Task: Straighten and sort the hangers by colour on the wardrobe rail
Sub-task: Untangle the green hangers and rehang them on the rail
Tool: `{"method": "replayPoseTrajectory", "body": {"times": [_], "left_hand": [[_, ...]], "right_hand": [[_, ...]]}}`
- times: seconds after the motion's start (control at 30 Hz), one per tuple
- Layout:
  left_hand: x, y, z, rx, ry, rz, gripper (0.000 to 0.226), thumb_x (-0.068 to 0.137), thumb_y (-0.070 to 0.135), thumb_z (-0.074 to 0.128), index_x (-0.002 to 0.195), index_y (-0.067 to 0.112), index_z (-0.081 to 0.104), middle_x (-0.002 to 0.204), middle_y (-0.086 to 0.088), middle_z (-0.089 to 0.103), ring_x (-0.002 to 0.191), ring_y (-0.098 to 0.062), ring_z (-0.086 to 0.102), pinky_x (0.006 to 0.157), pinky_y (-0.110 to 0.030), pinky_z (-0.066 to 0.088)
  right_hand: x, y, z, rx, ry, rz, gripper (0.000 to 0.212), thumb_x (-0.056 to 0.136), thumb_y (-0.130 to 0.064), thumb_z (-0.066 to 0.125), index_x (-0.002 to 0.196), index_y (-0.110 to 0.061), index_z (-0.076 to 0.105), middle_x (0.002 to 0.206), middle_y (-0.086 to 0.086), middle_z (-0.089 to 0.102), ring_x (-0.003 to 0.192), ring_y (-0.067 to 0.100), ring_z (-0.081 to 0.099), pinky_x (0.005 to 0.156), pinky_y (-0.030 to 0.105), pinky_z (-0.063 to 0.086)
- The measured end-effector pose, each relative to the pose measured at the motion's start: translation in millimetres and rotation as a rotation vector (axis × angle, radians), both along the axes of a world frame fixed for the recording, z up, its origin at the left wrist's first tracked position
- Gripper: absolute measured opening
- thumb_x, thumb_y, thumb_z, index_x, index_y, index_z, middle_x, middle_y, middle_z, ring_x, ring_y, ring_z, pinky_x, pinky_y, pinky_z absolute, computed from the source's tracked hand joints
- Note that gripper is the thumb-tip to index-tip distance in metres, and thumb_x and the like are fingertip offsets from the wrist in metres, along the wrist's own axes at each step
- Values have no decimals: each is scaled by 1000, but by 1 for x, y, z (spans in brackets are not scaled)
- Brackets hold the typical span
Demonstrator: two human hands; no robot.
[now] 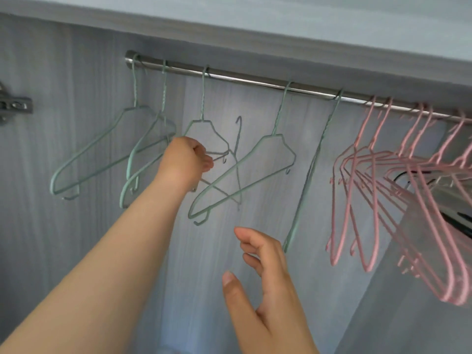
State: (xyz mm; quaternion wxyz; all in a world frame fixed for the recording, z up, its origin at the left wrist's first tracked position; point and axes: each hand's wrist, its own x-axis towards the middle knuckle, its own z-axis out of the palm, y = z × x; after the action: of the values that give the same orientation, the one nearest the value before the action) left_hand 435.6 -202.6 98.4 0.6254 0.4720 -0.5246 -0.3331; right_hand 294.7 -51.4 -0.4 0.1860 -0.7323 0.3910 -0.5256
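A metal rail [245, 79] runs across the wardrobe, sloping down to the right in view. Several green hangers [277, 154] hang spread along its left and middle part. Several pink hangers [357, 190] crowd together at the right. My left hand [186, 162] reaches up and pinches the third green hanger [204, 118] at its lower right end. A loose green hanger [238, 139] sits tangled behind it, its hook pointing up and off the rail. My right hand [263, 277] hovers lower down with fingers relaxed, holding nothing, just left of an edge-on green hanger [309, 175].
The grey wood-grain back panel [76, 111] lies close behind the hangers. A metal hinge [14, 106] sits on the left wall. A shelf [255, 19] closes the space above the rail. Dark and clear items [434, 190] hang behind the pink hangers.
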Motion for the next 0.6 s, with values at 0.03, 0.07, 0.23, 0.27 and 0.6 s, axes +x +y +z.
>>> {"method": "replayPoseTrajectory", "body": {"times": [0.03,0.07,0.23,0.27,0.6], "left_hand": [[2,0,-10,41,43,15,26,96,-2,25,85,3,48,67,-5,49,57,-13,51,44,-9,45],[5,0,-24,64,71,30,29,95,-3,25,80,2,49,67,-6,51,51,-12,56,43,-9,46],[14,36,-106,109,103,88,31,96,-3,25,79,-1,51,69,-11,56,40,0,61,45,-9,50],[15,48,-120,105,108,100,31,96,-2,25,80,-1,51,68,-10,58,41,0,61,46,-9,50],[72,180,-188,37,1,218,32,97,6,31,86,11,60,65,8,73,58,-2,65,56,-8,50]], "right_hand": [[-5,2,-1,3,6,10,45,67,-42,43,112,-43,45,117,-30,40,118,-7,43,92,0,32],[-10,4,-2,10,8,20,44,68,-42,43,112,-42,46,117,-29,41,118,-6,44,92,0,32],[-31,-2,-30,154,1,110,30,71,-42,47,101,-45,50,113,-23,52,112,-9,48,88,-1,33],[-34,-8,-40,164,3,106,25,74,-36,50,98,-43,51,112,-18,53,109,-10,49,89,-1,33],[-68,-92,-153,567,312,-77,56,91,-25,52,141,-15,29,144,11,32,136,22,31,113,28,21]]}}
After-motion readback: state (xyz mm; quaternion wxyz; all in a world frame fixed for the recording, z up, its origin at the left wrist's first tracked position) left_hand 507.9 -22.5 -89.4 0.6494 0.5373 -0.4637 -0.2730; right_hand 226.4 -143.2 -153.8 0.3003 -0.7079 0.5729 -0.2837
